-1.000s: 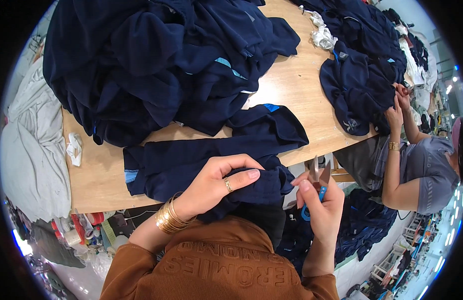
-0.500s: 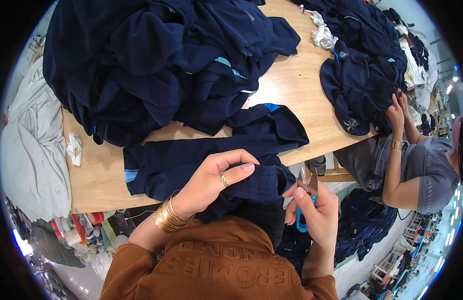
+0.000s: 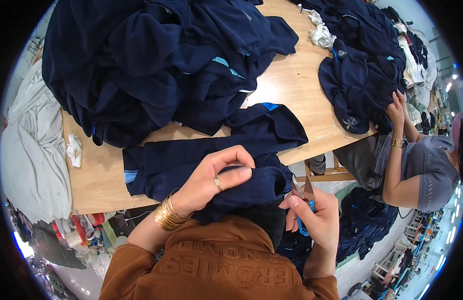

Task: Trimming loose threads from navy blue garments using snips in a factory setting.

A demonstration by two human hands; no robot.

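Observation:
Pinched between the thumb and fingers of my left hand is the gathered opening of a navy garment, which lies along the table's near edge. Its opening faces right, toward my other hand. My right hand grips a pair of thread snips with blue handles. Their two metal blades stand apart and point up, just right of the garment's opening. The fingertips of my right hand are close to the cloth; whether they touch it I cannot tell.
A tall heap of navy garments covers the far left of the wooden table. Grey cloth hangs at the left edge. A co-worker at the right handles another navy garment. More navy clothes lie below, right.
My right hand has drawn the snips slightly down and left, with the blades tilting left. The garment's opening has turned a little and shows rounder. My left hand keeps its pinch.

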